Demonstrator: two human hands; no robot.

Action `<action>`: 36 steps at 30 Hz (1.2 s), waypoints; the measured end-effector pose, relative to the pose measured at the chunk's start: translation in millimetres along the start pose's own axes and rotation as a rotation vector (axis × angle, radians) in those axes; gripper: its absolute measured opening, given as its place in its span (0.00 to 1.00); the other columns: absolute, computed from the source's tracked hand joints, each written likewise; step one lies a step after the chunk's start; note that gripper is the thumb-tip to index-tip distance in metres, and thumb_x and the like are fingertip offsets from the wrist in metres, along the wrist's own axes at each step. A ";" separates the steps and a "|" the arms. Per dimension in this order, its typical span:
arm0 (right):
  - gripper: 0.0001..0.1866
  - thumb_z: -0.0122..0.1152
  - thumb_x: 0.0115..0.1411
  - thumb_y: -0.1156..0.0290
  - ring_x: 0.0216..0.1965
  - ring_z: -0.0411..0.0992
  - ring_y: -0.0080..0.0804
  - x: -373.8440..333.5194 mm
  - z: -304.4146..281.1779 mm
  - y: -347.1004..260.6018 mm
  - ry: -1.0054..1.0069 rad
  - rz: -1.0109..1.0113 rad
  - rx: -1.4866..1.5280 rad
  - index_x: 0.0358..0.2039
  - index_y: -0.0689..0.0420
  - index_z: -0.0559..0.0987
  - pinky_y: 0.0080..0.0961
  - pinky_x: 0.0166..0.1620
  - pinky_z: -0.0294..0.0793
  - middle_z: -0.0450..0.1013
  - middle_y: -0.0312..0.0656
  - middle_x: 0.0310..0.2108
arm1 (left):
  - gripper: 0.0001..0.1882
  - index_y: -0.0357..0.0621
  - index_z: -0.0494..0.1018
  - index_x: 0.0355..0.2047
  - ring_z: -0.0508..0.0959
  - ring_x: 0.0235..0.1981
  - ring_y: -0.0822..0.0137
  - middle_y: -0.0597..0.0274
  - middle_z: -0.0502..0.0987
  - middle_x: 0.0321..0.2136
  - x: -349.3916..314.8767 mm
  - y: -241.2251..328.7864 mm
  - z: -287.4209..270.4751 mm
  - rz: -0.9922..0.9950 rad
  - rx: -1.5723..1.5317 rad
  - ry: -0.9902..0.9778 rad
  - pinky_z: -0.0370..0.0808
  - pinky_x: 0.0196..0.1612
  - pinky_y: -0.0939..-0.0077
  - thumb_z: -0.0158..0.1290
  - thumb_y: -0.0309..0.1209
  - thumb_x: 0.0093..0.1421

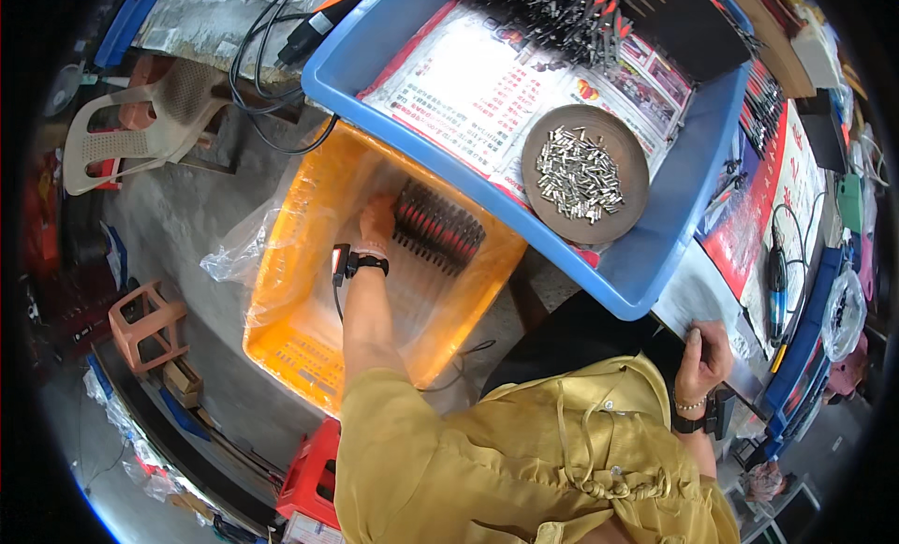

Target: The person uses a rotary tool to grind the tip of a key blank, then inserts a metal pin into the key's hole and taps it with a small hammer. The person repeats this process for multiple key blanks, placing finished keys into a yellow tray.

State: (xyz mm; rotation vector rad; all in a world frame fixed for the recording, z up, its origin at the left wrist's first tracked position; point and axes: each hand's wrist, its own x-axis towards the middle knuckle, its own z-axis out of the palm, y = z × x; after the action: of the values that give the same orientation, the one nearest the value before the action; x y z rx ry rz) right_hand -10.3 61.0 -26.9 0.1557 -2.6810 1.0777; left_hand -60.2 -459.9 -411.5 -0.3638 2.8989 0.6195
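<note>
My left arm reaches down into a yellow plastic crate (281,282) lined with clear plastic. Inside, my left hand (377,221) is beside the left end of a row of dark, slim metal pieces with red parts (438,227), whose exact kind I cannot make out. Its fingers are blurred and partly hidden. My right hand (704,361) rests at the edge of a grey tabletop (698,286), fingers curled in and thumb upward; whatever lies inside them is hidden. Each wrist carries a black strapped device.
A blue tub (421,137) overlaps the crate's far side. It holds a round dish (538,183) of small silvery cylinders (579,174), printed sheets and a heap of dark and red tools (599,24). Around stand a beige chair (122,137), a pinkish stool (150,324) and a red stool (309,469).
</note>
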 end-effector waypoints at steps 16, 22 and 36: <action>0.04 0.58 0.53 0.84 0.19 0.64 0.27 5.4 -3.4 -3.8 0.007 -0.050 0.027 0.30 0.64 0.77 0.20 0.22 0.59 0.70 0.42 0.22 | 0.12 0.42 0.80 0.40 0.81 0.39 0.50 0.49 0.81 0.37 0.1 -14.3 33.4 -0.151 -0.133 0.116 0.76 0.45 0.60 0.59 0.31 0.56; 0.05 0.57 0.52 0.85 0.19 0.64 0.28 6.7 -2.4 -2.7 -0.007 -0.089 -0.044 0.30 0.64 0.77 0.21 0.22 0.59 0.70 0.43 0.22 | 0.12 0.41 0.80 0.40 0.81 0.39 0.50 0.49 0.82 0.37 -2.8 -25.0 21.3 -0.107 -0.195 0.081 0.76 0.45 0.60 0.59 0.31 0.56; 0.05 0.57 0.53 0.85 0.19 0.65 0.30 5.0 0.6 -1.9 0.006 -0.077 -0.040 0.30 0.65 0.76 0.22 0.23 0.61 0.71 0.44 0.23 | 0.12 0.40 0.80 0.39 0.81 0.39 0.51 0.48 0.82 0.36 -28.3 -30.2 -1.3 -0.118 -0.209 0.059 0.76 0.44 0.62 0.58 0.32 0.57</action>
State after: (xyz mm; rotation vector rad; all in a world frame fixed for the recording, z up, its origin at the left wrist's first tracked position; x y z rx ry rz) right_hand -14.8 59.2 -24.7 0.2454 -2.6661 0.9995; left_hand -25.1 -481.4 -416.2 -0.5841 2.8484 0.9089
